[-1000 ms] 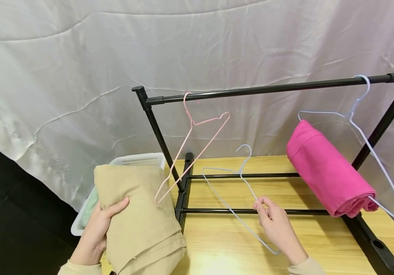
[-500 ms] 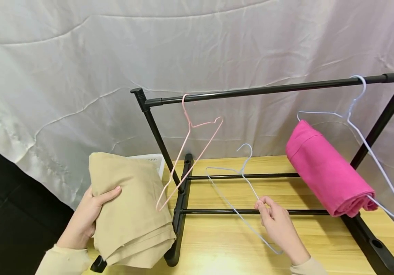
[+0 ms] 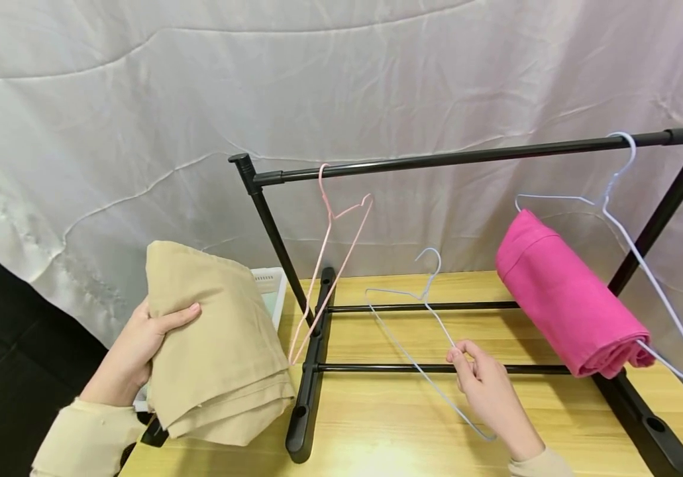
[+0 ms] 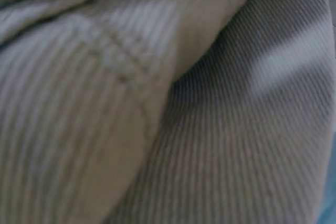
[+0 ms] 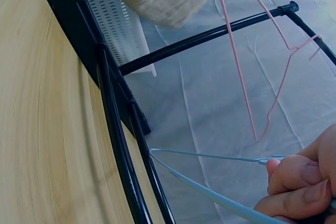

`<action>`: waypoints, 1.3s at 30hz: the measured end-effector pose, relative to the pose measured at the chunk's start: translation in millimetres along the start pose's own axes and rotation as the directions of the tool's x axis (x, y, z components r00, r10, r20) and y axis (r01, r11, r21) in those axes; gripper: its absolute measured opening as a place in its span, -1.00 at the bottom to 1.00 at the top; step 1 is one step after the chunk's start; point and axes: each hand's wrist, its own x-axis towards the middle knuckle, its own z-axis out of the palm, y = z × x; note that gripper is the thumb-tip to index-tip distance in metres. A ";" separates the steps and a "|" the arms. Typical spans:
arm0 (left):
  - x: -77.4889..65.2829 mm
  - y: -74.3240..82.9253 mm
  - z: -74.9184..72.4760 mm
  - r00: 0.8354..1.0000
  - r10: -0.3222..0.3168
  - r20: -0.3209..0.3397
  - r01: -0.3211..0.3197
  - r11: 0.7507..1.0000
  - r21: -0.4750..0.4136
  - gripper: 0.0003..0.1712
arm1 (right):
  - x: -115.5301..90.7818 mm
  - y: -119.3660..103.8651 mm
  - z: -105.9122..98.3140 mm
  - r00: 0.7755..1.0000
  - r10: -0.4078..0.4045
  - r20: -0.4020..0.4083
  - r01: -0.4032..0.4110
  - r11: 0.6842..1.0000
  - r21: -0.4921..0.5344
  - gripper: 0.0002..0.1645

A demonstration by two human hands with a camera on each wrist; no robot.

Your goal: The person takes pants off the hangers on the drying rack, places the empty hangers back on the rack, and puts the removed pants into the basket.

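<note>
A folded khaki cloth point(image 3: 222, 344) is held up at the left by the left hand point(image 3: 141, 341); the thumb is laid on top, but how the other 4 fingers are bent cannot be told. At the right, a blue wire hanger point(image 3: 426, 296) is pinched on its right arm by the right hand point(image 3: 487, 387), above the worktop point(image 3: 377, 411).

The cloth could come unfolded, as its loose near layers are not held. The pink hanger point(image 3: 329, 216) could be bumped, since it is hung so close to the cloth. The blue hanger could be twisted, as it is pinched at just 1 spot.

In the left wrist view, ribs and stitches are shown, likely the cloth's; from the head, no ribs can be seen. In the right wrist view, many holes are shown in the white basket point(image 5: 113, 24), which is mostly hidden from the head.
</note>
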 end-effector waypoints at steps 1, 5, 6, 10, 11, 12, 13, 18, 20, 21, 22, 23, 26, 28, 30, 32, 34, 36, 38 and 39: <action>1.8 2.6 -1.0 1.000 0.006 0.004 -0.006 1.000 0.006 -0.56 | -0.1 -0.1 0.0 1.000 0.000 0.000 0.000 1.000 -0.002 -0.73; 8.9 13.2 -5.8 1.000 0.025 0.017 -0.026 0.999 0.038 -0.54 | -0.2 0.4 -0.3 1.000 0.006 0.006 -0.005 1.000 -0.007 -0.72; 10.6 15.7 -6.9 1.000 0.025 0.016 -0.026 0.999 0.045 -0.54 | -0.2 0.6 -0.3 1.000 0.005 0.005 -0.005 1.000 -0.010 -0.72; 16.8 24.5 -11.1 1.000 0.009 0.004 -0.010 0.997 0.082 -0.53 | 0.0 0.8 -0.5 1.000 -0.001 0.000 0.001 1.000 -0.014 -0.72; 18.4 26.4 -12.0 1.000 0.005 0.001 -0.005 0.996 0.088 -0.53 | 0.1 0.7 -0.5 1.000 -0.001 -0.002 0.001 1.000 -0.011 -0.72; 20.0 28.2 -13.1 1.000 0.001 -0.001 -0.001 0.995 0.099 -0.53 | 0.2 0.7 -0.6 1.000 -0.002 -0.003 0.001 1.000 -0.009 -0.72; 21.6 29.9 -14.2 1.000 -0.003 -0.002 0.003 0.994 0.107 -0.53 | 0.2 0.7 -0.7 1.000 0.001 -0.004 -0.001 1.000 -0.007 -0.72; 30.2 37.3 -19.9 1.000 -0.001 0.000 0.001 0.984 0.176 -0.55 | 1.1 1.5 -0.7 1.000 0.017 0.010 -0.017 1.000 -0.004 -0.72; 34.1 40.1 -21.5 1.000 0.007 0.003 -0.007 0.978 0.208 -0.55 | 1.4 1.9 -0.5 1.000 0.024 0.015 -0.024 1.000 -0.004 -0.72; 36.4 41.4 -21.9 1.000 0.008 0.001 -0.008 0.974 0.225 -0.55 | 1.6 2.1 -0.4 1.000 0.026 0.015 -0.026 1.000 -0.005 -0.73; 38.6 42.8 -22.4 1.000 0.015 0.002 -0.015 0.970 0.243 -0.55 | 1.5 2.2 -0.5 1.000 0.026 0.013 -0.026 1.000 -0.005 -0.73; 40.8 44.2 -22.7 1.000 0.019 0.003 -0.019 0.965 0.262 -0.54 | 1.3 2.1 -0.7 1.000 0.025 0.011 -0.025 1.000 -0.006 -0.73; 47.1 48.7 -23.4 0.999 0.036 0.005 -0.036 0.947 0.320 -0.55 | 0.8 1.8 -1.1 1.000 0.018 0.005 -0.018 1.000 -0.012 -0.73; 50.5 52.2 -23.7 0.999 0.046 0.009 -0.046 0.936 0.350 -0.56 | 0.3 1.4 -1.4 1.000 0.016 -0.001 -0.016 1.000 -0.011 -0.74; 53.2 56.2 -24.1 0.998 0.055 0.010 -0.055 0.923 0.380 -0.56 | 0.0 1.2 -1.5 1.000 0.012 -0.006 -0.012 1.000 -0.010 -0.74; 55.7 60.2 -23.9 0.997 0.076 0.013 -0.074 0.905 0.419 -0.55 | -0.2 1.6 -1.5 1.000 0.005 -0.012 -0.005 1.000 -0.006 -0.75; 58.3 63.6 -23.4 0.994 0.103 0.018 -0.100 0.877 0.470 -0.49 | -0.6 1.8 -1.5 1.000 -0.001 -0.011 0.001 1.000 -0.002 -0.75; 61.2 66.3 -22.1 0.989 0.145 0.032 -0.139 0.827 0.544 -0.41 | -0.8 2.2 -1.4 1.000 -0.004 -0.009 0.004 1.000 -0.004 -0.75; 64.2 67.6 -20.5 0.982 0.181 0.047 -0.172 0.774 0.610 -0.31 | -1.0 2.4 -1.2 1.000 -0.003 -0.006 0.003 1.000 -0.010 -0.75; 65.5 67.8 -20.0 0.980 0.191 0.055 -0.182 0.750 0.636 -0.28 | -1.1 2.4 -1.2 1.000 0.001 -0.006 -0.001 1.000 -0.012 -0.75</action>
